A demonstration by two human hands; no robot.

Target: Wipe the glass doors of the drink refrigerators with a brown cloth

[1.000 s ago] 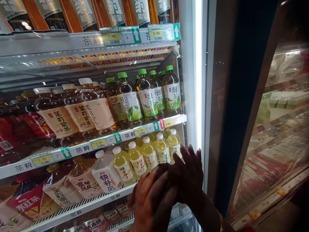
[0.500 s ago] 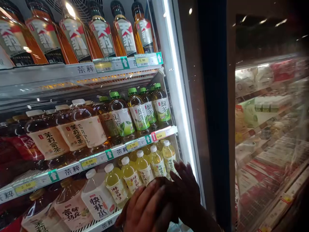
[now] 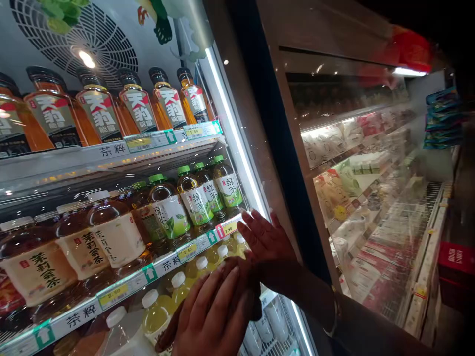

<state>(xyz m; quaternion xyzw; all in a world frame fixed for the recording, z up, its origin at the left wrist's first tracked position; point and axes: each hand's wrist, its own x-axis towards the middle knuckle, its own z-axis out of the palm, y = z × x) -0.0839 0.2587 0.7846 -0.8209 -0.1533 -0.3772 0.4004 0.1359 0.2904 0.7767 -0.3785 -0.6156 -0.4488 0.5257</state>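
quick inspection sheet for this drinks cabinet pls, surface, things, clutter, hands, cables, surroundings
Surface: white-edged shelf, stocked with bottles.
Things: green-capped bottles stand on it; yellow drink bottles with white caps are below, partly hidden by the hands.
Clutter: price tags along the shelf edge.
Hands: right hand has fingers spread; left hand overlaps it in view. Cannot tell whether they touch each other or a bottle.
Cables: nothing seen.
Surroundings: bright light strip beside the shelves; second display case and red box at picture right.
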